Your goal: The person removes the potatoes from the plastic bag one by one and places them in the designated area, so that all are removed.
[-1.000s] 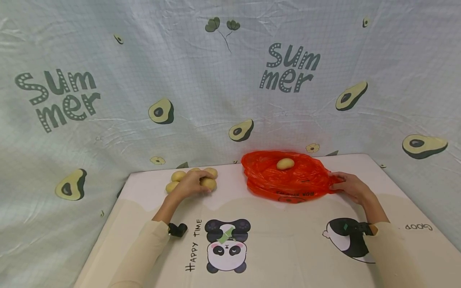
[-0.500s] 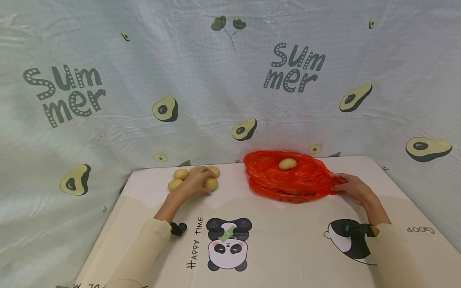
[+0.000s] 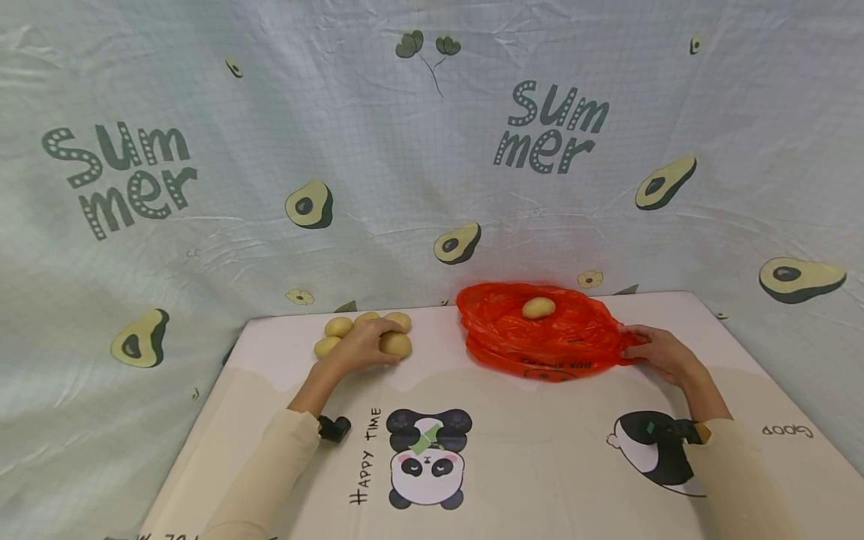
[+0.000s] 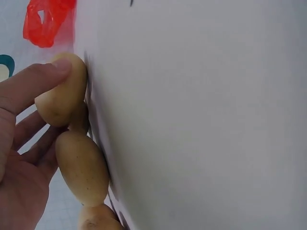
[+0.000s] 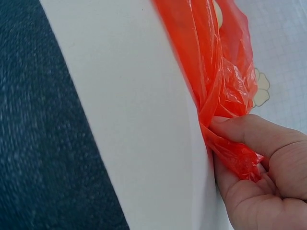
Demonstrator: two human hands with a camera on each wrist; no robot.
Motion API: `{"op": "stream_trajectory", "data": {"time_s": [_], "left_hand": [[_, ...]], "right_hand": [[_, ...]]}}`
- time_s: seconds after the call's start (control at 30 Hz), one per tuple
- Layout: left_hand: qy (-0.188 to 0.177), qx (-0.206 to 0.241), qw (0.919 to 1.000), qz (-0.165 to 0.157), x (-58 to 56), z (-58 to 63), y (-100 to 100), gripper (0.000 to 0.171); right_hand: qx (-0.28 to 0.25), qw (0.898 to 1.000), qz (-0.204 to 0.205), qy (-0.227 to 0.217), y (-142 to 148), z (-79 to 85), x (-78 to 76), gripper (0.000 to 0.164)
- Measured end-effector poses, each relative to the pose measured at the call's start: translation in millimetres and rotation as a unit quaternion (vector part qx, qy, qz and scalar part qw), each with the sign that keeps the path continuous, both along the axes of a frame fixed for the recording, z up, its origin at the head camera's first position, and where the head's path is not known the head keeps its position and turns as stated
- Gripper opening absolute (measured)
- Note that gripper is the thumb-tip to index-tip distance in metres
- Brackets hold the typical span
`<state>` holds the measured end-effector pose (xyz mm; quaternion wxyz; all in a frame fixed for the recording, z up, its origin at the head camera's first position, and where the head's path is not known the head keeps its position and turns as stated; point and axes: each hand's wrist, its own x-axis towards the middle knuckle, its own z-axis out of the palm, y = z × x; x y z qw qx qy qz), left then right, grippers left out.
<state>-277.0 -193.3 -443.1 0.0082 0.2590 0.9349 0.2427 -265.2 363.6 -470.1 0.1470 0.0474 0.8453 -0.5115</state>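
Observation:
My left hand grips a yellow potato at the near right of a small group on the table. In the left wrist view the thumb lies over this potato, with fingers behind it; another potato sits just beside. At the right, my right hand pinches the gathered end of a red plastic bag. The right wrist view shows the twisted bag end between thumb and fingers. One potato lies on or in the spread bag; which one is unclear.
Several more potatoes lie around and behind my left hand, some partly covered by it. The table has a cloth printed with pandas. A hanging curtain with avocado prints rises directly behind the table's far edge.
The head view has shifted slightly. My left hand keeps at the same potato, which now shows a little more between thumb and fingers. The right hand and bag have stayed in place.

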Motion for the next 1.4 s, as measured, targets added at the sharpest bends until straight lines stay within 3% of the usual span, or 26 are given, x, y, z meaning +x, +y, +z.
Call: {"op": "stream_trajectory", "data": {"time_s": [0.3,0.57,0.77,0.97,1.27,1.4], "left_hand": [[0.032,0.041,0.9981,-0.033,1.4,6.4,-5.6,0.046],[0.018,0.072,0.9967,-0.032,4.6,14.3,4.7,0.038],[-0.018,0.101,0.9945,-0.021,9.0,29.3,29.7,0.032],[-0.017,0.123,0.9901,-0.065,11.9,45.3,60.3,0.031],[-0.037,0.176,0.9779,-0.106,0.3,53.8,94.1,0.033],[-0.022,0.172,0.978,-0.117,-7.0,58.2,107.3,0.032]], "right_hand": [[-0.001,1.0,-0.002,0.0,0.3,-1.5,-0.8,0.065],[-0.009,1.0,-0.001,-0.001,0.5,-4.0,-1.5,0.065],[-0.011,1.0,0.0,-0.002,0.9,-3.8,-1.7,0.065],[-0.009,1.0,0.0,-0.001,1.3,-4.3,-1.9,0.065],[-0.012,1.0,0.0,-0.001,1.4,-3.8,-0.7,0.065],[-0.012,1.0,-0.002,-0.002,1.5,-4.1,-1.4,0.065]]}}
